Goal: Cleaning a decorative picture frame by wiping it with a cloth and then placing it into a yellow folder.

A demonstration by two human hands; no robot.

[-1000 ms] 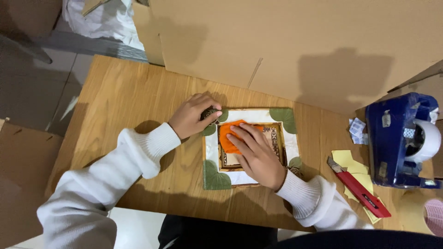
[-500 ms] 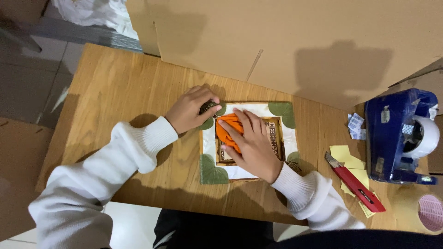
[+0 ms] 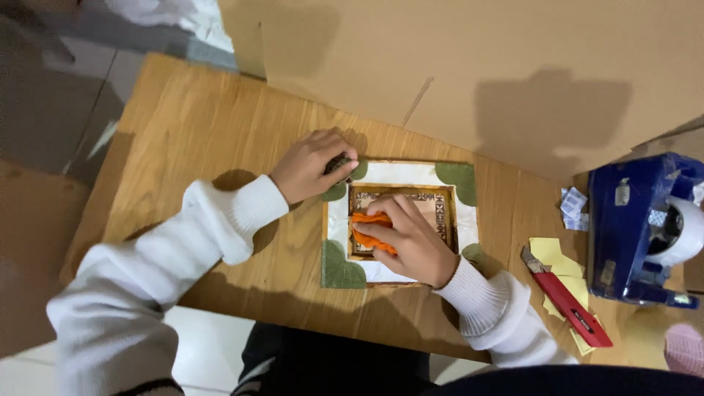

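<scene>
Evidently to steady it, the left hand (image 3: 312, 165) pinched the upper-left corner of the square tile (image 3: 400, 220) lying flat on the tabletop (image 3: 213, 139), while the right hand (image 3: 407, 238), its grip pressed down on an orange cloth (image 3: 364, 219), rubbed the centre.

A home craft or packing corner, by the look of it: small wooden bench (image 3: 220, 139), large sheets of brown cardboard (image 3: 469, 66) leaning behind, blue desktop tape dispenser (image 3: 638, 227), red utility knife (image 3: 568, 308), yellow paper scraps (image 3: 557, 257), tiled floor (image 3: 59, 110) below.
</scene>
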